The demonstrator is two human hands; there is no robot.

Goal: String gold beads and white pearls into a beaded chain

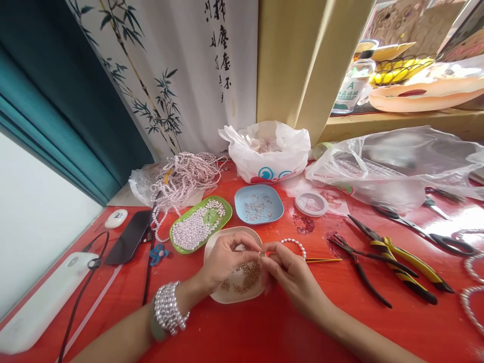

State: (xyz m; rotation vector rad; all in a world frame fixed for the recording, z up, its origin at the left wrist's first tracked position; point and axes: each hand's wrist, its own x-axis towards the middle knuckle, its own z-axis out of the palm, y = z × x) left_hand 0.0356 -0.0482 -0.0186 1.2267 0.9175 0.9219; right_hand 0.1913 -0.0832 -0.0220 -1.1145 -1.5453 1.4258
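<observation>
My left hand (230, 254), with pearl strands around the wrist, pinches something tiny between thumb and forefinger. Its fingertips meet those of my right hand (283, 262), also pinched; what they hold is too small to name. Both are above a pale dish (212, 252) with small gold beads (247, 277). A short string of white pearls (298, 244) curves out behind my right hand, near yellow tweezers (323, 260). A green dish (228, 206) of pale pearls (192, 229) lies to the left, and a blue dish (278, 197) with small metal pieces sits behind.
Pliers (359, 272), yellow-handled pliers (401, 267) and scissors (427, 232) lie at right. Plastic bags (272, 156) line the back beside heaped pearl strands (189, 176). A phone (130, 237), a white device (41, 302) and cables are at left. Pearl bracelets (469, 302) edge the right.
</observation>
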